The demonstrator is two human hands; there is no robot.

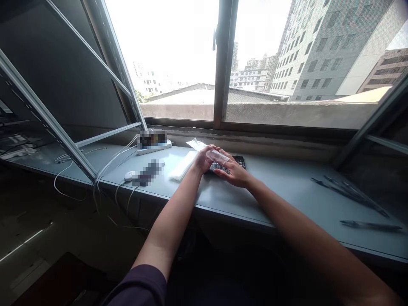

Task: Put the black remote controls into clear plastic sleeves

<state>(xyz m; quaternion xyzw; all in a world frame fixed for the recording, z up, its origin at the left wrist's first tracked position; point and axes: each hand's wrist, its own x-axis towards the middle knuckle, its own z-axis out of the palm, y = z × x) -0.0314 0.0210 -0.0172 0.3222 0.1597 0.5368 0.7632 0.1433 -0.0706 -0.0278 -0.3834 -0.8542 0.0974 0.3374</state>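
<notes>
Thin clear plastic sleeve (216, 156): glossy see-through film, lightly creased.
Black keypad device (239, 161): matt hard plastic, raised keys.
Flat white packet (183, 166): soft plastic wrap, dull sheen.
Grey-blue desk (287, 187): smooth painted surface, faint gloss.
Slanted grey shelf struts (41, 114): bare metal, satin.
White cables (63, 174): smooth plastic sheath.
Pale window ledge (287, 114): rough concrete.

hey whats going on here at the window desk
A person at a grey desk by the window holds a small clear packet with the left hand and right hand, just over a dark keypad. A flat white stack lies left of it, with a power strip and white cables further left.
</notes>
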